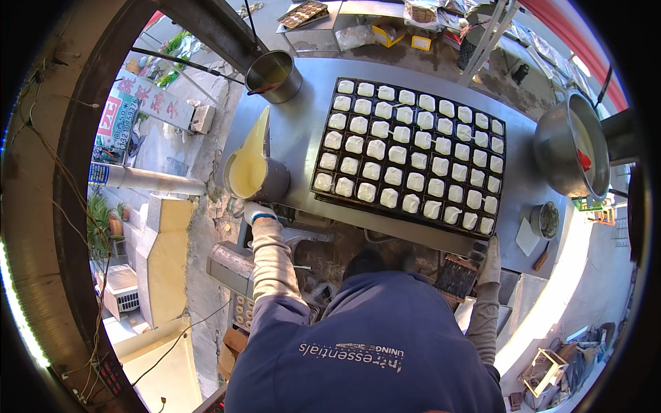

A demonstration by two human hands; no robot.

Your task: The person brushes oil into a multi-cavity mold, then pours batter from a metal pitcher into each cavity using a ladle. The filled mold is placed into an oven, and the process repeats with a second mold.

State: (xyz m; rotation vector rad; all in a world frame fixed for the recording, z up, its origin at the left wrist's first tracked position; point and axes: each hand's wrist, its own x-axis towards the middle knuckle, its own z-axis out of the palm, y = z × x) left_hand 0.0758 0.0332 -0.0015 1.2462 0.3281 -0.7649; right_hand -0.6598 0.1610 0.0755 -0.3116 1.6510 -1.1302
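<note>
My left hand (256, 210), in a white glove with a blue band at the wrist, touches the near side of a metal pot (276, 179) of yellow liquid; its fingers are partly hidden. A pointed spout or trough, coated yellow, extends from this pot's far side. My right hand (488, 258), also gloved, is at the near right corner of a dark partitioned baking tray (406, 216), its grip unclear. Rows of white, soft-looking portions (397, 155) fill the tray's compartments. The tray lies on a steel table (310, 124).
Another metal pot (287, 86) with a ladle or spoon stands at the far left. On the right are a large steel bowl (550, 147) holding something red, a small bowl (537, 222), a white card or sheet (525, 237) and a wooden-handled tool (540, 260). Below the table edge sits a dark brush-like block (455, 279).
</note>
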